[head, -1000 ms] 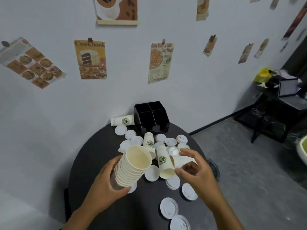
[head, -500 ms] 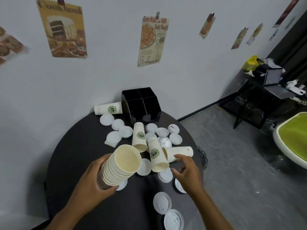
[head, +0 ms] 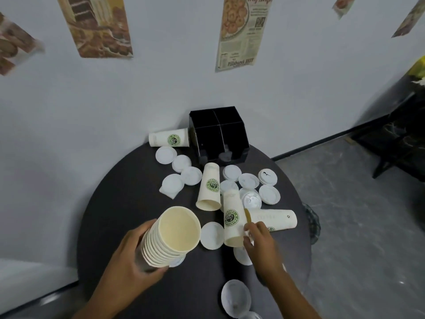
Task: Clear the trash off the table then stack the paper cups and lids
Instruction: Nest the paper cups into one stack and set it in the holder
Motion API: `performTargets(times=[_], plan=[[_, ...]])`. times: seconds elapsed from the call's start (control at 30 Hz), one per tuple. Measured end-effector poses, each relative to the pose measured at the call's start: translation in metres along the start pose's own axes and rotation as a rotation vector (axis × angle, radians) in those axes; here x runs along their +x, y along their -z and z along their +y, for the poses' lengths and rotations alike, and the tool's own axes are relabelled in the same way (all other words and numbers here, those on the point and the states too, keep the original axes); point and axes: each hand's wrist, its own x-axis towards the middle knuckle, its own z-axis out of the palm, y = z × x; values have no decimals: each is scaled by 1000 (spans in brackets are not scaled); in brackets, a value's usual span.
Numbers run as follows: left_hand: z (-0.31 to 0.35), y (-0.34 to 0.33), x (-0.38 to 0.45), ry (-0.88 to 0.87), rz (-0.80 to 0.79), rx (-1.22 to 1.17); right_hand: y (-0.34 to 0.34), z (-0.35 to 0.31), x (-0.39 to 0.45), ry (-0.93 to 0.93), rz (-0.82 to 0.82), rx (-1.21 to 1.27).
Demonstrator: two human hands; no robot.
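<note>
My left hand (head: 128,256) grips a tall stack of nested paper cups (head: 177,233), tilted with its mouth toward me, above the round black table (head: 119,203). My right hand (head: 262,242) pinches the rim of a logo cup (head: 231,217) lying on its side. Just right of it lies another cup (head: 273,218), pointing right. A third cup (head: 210,185) lies behind them, and one more (head: 169,140) rests by the wall. Several white lids are scattered about, one (head: 211,236) between my hands and one (head: 235,298) near the front edge.
A black divided organizer (head: 218,132) stands at the table's back against the wall. A white paper scrap (head: 166,193) lies under a lid at the left of the cluster. Grey floor (head: 356,226) and a dark side table (head: 402,139) lie to the right.
My right hand let go of the cup it held, which now lies pointing right, and moved to the rim of the logo cup beside it. The camera tilted down; the stack stayed in my left hand.
</note>
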Motion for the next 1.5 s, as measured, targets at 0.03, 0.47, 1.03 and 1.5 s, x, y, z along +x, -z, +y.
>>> performTargets(times=[0.03,0.47,1.03,1.5], plan=[[2,-2,-2,7,12,5,-1,3,2,14,9,4],[17,-21,-37,91,195,34,64,-10,23,251,297,136],[-23,53,-69,58,100,75,189,-177,-58,270,208,575],[-49,93,-78,-48,29,155,158,-265,-114,279,8,672]])
